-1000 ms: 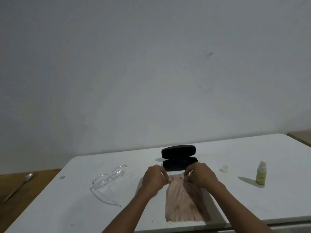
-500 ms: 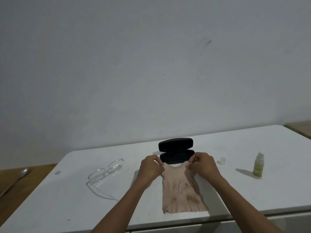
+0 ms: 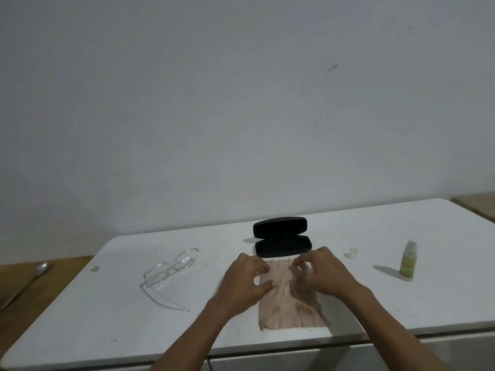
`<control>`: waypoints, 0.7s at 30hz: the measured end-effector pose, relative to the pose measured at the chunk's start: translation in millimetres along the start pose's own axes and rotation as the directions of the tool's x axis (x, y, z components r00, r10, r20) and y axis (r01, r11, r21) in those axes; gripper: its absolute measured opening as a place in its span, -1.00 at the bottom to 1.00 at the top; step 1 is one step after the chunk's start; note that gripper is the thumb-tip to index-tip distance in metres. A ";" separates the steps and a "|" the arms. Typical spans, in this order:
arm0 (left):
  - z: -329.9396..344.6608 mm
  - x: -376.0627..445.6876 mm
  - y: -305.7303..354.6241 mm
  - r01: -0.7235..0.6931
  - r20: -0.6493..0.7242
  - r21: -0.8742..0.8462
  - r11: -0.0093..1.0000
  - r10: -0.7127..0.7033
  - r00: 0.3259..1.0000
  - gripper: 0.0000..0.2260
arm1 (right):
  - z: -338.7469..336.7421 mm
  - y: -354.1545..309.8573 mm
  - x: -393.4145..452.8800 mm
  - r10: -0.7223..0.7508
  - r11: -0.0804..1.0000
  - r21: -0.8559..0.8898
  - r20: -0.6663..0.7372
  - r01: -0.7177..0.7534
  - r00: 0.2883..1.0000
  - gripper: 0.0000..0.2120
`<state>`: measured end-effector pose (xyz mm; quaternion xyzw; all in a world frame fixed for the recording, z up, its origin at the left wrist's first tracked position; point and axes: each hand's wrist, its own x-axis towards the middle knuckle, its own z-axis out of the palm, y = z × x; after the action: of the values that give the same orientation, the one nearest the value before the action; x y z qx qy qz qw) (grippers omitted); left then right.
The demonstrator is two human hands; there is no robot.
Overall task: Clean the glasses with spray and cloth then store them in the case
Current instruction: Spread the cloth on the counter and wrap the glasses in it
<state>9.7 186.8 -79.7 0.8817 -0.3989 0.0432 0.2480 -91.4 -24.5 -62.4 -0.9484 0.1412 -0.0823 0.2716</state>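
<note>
- A white table (image 3: pixel 267 336) is carrying everything, with a plain pale wall behind it.
- A pinkish cleaning cloth (image 3: pixel 284 309) is lying crumpled on the table near its front edge, its far edge almost touching the case.
- The left hand (image 3: pixel 245 281) is resting on the cloth's left side, its fingers (image 3: pixel 263 286) curling together and pinching a fold of the fabric near the middle.
- The right hand (image 3: pixel 325 275) is lying on the cloth's right side, its fingers (image 3: pixel 301 262) bending down onto the far edge of the fabric; they seem to be gripping it, though the dim light is making that hard to confirm.
- The two hands are sitting close together, just short of touching, with bunched cloth between them.
- A black hard glasses case (image 3: pixel 281 239) is standing open just beyond the hands, its lid tilting up behind the lower shell.
- Clear-framed glasses (image 3: pixel 170 271) are lying on the table to the left of the cloth, well apart from the left hand, with their arms unfolded toward the front edge.
- A small spray bottle (image 3: pixel 408 263) with a green label is standing upright on the right, well apart from the right hand.
- Its small pale cap (image 3: pixel 353 252) is sitting on the table between the case and the bottle.
- A spoon (image 3: pixel 41 269) is lying on the wooden surface at far left, off the table.
</note>
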 end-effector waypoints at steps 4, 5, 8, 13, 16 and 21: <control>-2.4 -11.8 -1.7 -0.110 0.064 0.117 0.987 0.103 0.993 -0.47 | -3.2 -5.7 -14.4 -0.066 0.964 -0.249 0.130 0.097 0.989 -0.42; -2.3 -13.9 -3.6 -0.121 0.082 0.141 0.983 0.110 0.990 -0.44 | -2.7 -6.0 -16.5 -0.055 0.954 -0.283 0.149 0.096 0.987 -0.38; -2.8 -19.9 -9.1 -0.111 0.122 0.158 0.981 0.092 0.988 -0.38 | -3.8 -7.6 -21.4 -0.026 0.947 -0.310 0.195 0.087 0.980 -0.38; -15.9 -32.9 -15.5 -0.126 0.032 0.140 0.982 0.123 0.992 -0.47 | -1.3 -20.4 -17.0 -0.080 0.961 -0.260 0.048 0.090 0.996 -0.57; -36.9 -45.1 -32.2 -0.127 -0.130 0.112 0.986 0.141 0.981 -0.60 | 12.7 -46.0 -5.8 -0.190 0.966 -0.194 -0.092 0.170 0.977 -0.67; -77.6 -75.0 -77.1 -0.098 -0.431 0.185 0.978 0.170 0.886 -0.75 | 51.8 -111.9 12.1 -0.303 0.950 -0.118 -0.142 0.288 0.942 -0.73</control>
<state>24.2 317.7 -63.6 0.8356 -0.3871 0.2919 0.2583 -42.9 88.2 -44.6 -0.9612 0.0218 -0.1902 0.1986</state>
